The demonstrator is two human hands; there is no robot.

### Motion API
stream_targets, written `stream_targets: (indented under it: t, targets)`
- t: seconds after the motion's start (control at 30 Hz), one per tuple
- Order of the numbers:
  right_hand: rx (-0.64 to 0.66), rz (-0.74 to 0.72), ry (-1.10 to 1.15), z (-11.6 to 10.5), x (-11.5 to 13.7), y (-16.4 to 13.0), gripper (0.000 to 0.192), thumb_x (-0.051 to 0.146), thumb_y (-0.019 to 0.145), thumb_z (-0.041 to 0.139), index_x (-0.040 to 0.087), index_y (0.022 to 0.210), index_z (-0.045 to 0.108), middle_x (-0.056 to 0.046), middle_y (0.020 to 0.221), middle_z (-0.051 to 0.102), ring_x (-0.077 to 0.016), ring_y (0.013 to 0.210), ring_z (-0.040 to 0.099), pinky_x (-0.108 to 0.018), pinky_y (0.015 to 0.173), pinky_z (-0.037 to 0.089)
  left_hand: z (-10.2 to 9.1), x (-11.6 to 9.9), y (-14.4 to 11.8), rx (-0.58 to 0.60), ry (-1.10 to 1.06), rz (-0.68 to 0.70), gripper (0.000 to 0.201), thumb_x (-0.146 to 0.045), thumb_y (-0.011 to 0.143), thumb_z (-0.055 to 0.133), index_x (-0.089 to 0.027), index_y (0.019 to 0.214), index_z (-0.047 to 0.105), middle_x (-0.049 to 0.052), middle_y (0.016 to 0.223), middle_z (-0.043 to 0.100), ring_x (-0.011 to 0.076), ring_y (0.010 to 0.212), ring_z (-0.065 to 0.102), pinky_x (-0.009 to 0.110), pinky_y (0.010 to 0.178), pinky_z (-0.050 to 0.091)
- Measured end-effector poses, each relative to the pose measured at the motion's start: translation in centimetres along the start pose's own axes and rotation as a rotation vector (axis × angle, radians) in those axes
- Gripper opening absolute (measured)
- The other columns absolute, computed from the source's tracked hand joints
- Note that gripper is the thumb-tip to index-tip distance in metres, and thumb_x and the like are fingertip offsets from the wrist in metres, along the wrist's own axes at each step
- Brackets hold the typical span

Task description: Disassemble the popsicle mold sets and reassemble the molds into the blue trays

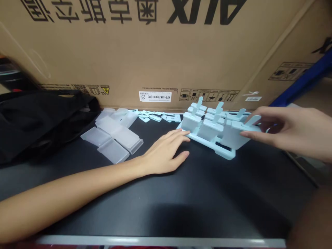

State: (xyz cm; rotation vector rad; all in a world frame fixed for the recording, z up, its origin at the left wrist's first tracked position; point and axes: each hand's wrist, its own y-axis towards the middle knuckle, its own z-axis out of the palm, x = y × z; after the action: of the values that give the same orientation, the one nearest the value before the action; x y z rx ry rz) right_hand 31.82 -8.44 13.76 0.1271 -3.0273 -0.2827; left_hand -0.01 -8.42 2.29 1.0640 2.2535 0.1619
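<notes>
While gripped: moulds (211,129) in tray (223,152)

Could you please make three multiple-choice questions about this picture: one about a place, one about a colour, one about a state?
1. Where do the clear plastic lids lie?
A. left of the left hand
B. on the cardboard box
C. inside the mould set

2. What colour is the ice-pop mould set?
A. red
B. pale blue
C. black

3. What is the right hand doing?
A. lying flat on the table, away from the moulds
B. gripping the black cloth
C. touching the right end of the mould set with its fingers

Answers:
1 A: the lids sit on the dark table, left of the left hand and beside the black cloth.
2 B: tray and sticks are all pale blue.
3 C: its fingertips rest on the rightmost mould, while the left hand touches the tray's left end.
</notes>
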Motion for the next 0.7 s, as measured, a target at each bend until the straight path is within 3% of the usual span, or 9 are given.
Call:
stream_targets:
  t: [0.13, 0.33, 0.4, 0.5, 0.6, 0.7]
  targets:
    - [0.069, -0.02, -0.014, 0.0, 1.3, 0.3, 0.028, 0.04, 0.075, 0.079, 0.028, 0.092, 0.06, -0.003, 0.072, 0.069, -0.0189, 0.056, 0.059, -0.033, 0.06, 0.04, 1.0, 0.4, 1.6, 0.064, 0.208, -0.01, 0.044, -0.038, 0.101, 0.045, -0.018, 0.14, 0.048, 0.008, 0.16, 0.039, 0.0308, 0.154, 0.022, 0.054, 0.122, 0.031]
    - [0.143, 0.022, -0.005, -0.1, 2.3, 0.0, 0.027, 0.038, 0.069, 0.082, 0.029, 0.086, 0.063, -0.003, 0.067, 0.068, -0.0218, 0.058, 0.06, -0.035, 0.06, 0.041, 1.1, 0.1, 1.7, 0.065, 0.306, -0.01, 0.046, -0.038, 0.101, 0.043, -0.019, 0.142, 0.049, 0.007, 0.153, 0.047, 0.0321, 0.147, 0.032, 0.051, 0.118, 0.036]
    - [0.16, -0.006, 0.033, 0.1, 2.1, 0.0, 0.025, 0.047, 0.073, 0.076, 0.029, 0.083, 0.064, -0.004, 0.067, 0.067, -0.0214, 0.057, 0.059, -0.035, 0.06, 0.041, 1.0, 0.1, 1.7, 0.048, 0.333, -0.002, 0.046, -0.038, 0.1, 0.045, -0.02, 0.141, 0.051, 0.007, 0.148, 0.051, 0.0323, 0.139, 0.039, 0.05, 0.113, 0.041]
    - [0.15, -0.023, 0.077, 0.6, 1.5, 0.2, 0.039, 0.066, 0.076, 0.063, 0.028, 0.078, 0.064, -0.005, 0.066, 0.065, -0.0203, 0.054, 0.055, -0.036, 0.058, 0.04, 0.9, -0.1, 1.7, 0.031, 0.361, -0.001, 0.045, -0.039, 0.099, 0.046, -0.02, 0.139, 0.053, 0.008, 0.14, 0.054, 0.0312, 0.125, 0.045, 0.048, 0.104, 0.047]
    - [0.145, -0.027, 0.049, 1.1, 1.0, 0.5, 0.056, 0.08, 0.073, 0.054, 0.025, 0.064, 0.054, -0.003, 0.057, 0.056, -0.0178, 0.05, 0.047, -0.035, 0.055, 0.037, 0.9, -0.1, 1.7, 0.016, 0.371, 0.002, 0.045, -0.039, 0.099, 0.046, -0.022, 0.139, 0.054, 0.009, 0.136, 0.055, 0.0297, 0.117, 0.046, 0.049, 0.099, 0.047]
    - [0.203, -0.051, 0.115, 1.2, 1.1, 0.5, 0.06, 0.082, 0.075, 0.052, 0.024, 0.061, 0.046, 0.0, 0.051, 0.047, -0.0148, 0.048, 0.039, -0.033, 0.052, 0.032, 0.9, -0.1, 1.6, -0.004, 0.344, 0.006, 0.045, -0.038, 0.098, 0.048, -0.022, 0.139, 0.054, 0.009, 0.132, 0.055, 0.0288, 0.117, 0.046, 0.051, 0.104, 0.044]
